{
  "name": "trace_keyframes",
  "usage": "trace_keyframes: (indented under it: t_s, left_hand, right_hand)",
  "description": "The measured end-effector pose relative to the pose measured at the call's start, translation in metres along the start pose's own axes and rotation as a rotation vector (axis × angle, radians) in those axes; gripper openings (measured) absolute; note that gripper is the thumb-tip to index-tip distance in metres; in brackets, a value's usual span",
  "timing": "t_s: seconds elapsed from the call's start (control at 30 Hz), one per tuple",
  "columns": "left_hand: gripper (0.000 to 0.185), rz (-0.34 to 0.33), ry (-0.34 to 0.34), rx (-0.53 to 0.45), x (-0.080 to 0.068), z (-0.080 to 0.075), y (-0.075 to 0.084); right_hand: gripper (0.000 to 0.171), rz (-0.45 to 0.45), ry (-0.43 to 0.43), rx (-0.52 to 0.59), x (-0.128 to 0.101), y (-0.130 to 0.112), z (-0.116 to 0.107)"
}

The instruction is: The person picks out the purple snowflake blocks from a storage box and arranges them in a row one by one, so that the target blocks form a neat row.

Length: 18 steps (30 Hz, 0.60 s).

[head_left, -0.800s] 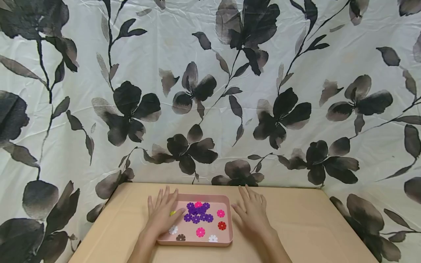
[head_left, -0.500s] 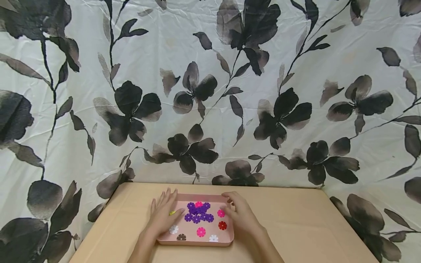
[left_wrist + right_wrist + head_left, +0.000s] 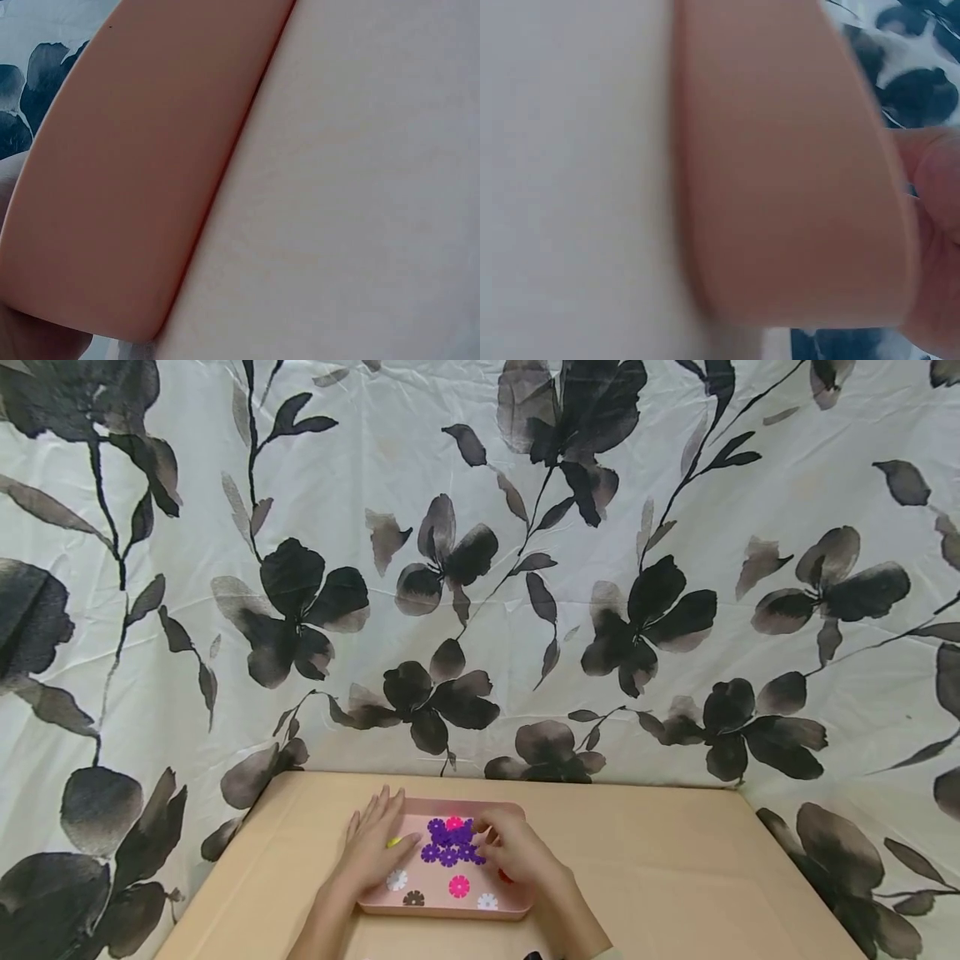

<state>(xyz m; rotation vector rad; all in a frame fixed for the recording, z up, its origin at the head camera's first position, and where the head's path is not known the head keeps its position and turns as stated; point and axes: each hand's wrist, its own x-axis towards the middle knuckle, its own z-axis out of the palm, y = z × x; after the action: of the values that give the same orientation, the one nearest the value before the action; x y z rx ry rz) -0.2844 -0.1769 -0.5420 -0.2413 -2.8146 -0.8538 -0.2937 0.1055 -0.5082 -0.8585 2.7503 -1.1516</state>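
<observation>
A shallow pink tray (image 3: pixel 442 912) lies on the table holding flower-shaped plastic discs. Purple discs (image 3: pixel 448 857) are heaped in its middle, with a pink disc (image 3: pixel 454 822) at the heap's top. At the tray's left side rests my left hand (image 3: pixel 371 847), fingers straight and thumb reaching over the rim, partly covering a yellow disc (image 3: pixel 393 842). My right hand (image 3: pixel 519 852) hovers over the tray's right side, fingers bent loosely beside the purple heap, nothing visibly held. It hides most of a red disc (image 3: pixel 506 877). Both wrist views show mainly the tray's outer wall (image 3: pixel 135 172).
Along the tray's front lie a white disc (image 3: pixel 396 880), a brown disc (image 3: pixel 413 898), a pink disc (image 3: pixel 459 886) and another white disc (image 3: pixel 487 901). The tan tabletop (image 3: pixel 675 877) extends right. A floral cloth (image 3: pixel 540 610) hangs behind.
My right hand has moved left, from beside the tray to over its right side, up to the purple heap. It now covers the right-hand pink disc. The left hand stays nearly still.
</observation>
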Motion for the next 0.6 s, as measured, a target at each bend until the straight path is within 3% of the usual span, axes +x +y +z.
trace_keyframes:
  t_s: [0.27,0.47,0.6]
  left_hand:
    - [0.081,0.007,0.011,-0.049,0.000,0.004,-0.002]
    - [0.075,-0.040,0.001,-0.238,0.003,0.005,-0.009]
    - [0.065,-0.065,-0.012,-0.389,0.006,0.003,-0.016]
  right_hand:
    - [0.021,-0.024,0.041,-0.303,-0.006,0.008,0.014]
    - [0.017,-0.035,0.048,-0.422,-0.006,0.011,0.020]
    - [0.014,-0.061,0.057,-0.438,-0.005,0.012,0.019]
